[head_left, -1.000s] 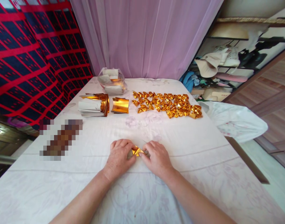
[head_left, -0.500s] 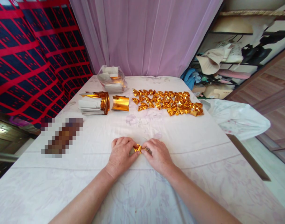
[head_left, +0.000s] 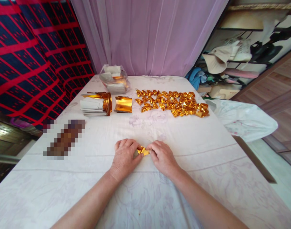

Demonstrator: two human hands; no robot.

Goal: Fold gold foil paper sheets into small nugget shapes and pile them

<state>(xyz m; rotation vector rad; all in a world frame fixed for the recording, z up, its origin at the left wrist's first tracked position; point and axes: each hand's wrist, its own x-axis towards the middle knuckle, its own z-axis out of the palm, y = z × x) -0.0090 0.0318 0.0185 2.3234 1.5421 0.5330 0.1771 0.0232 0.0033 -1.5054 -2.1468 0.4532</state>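
Note:
A small piece of folded gold foil paper (head_left: pixel 144 151) lies between my two hands, low over the pale flowered cloth. My left hand (head_left: pixel 125 156) pinches its left end between thumb and fingers. At its right end my right hand (head_left: pixel 162 157) is closed, thumb and forefinger gripping the edge. Farther back are rows of folded gold paper pieces (head_left: pixel 169 101). To their left stands a short stack of gold foil sheets (head_left: pixel 123 105), next to a larger fanned stack of sheets (head_left: pixel 94 106) with white-grey backs.
A clear plastic bag of sheets (head_left: pixel 114 79) stands at the table's back, before a purple curtain (head_left: pixel 147 35). A blurred-out patch (head_left: pixel 65 140) covers something at the left. Shelves with a hat (head_left: pixel 217 58) and a white cloth bundle (head_left: pixel 247 119) are at the right.
My right hand has shifted slightly to the right, and more of the folded gold paper's flat face shows between my fingers. The left hand stays nearly in place.

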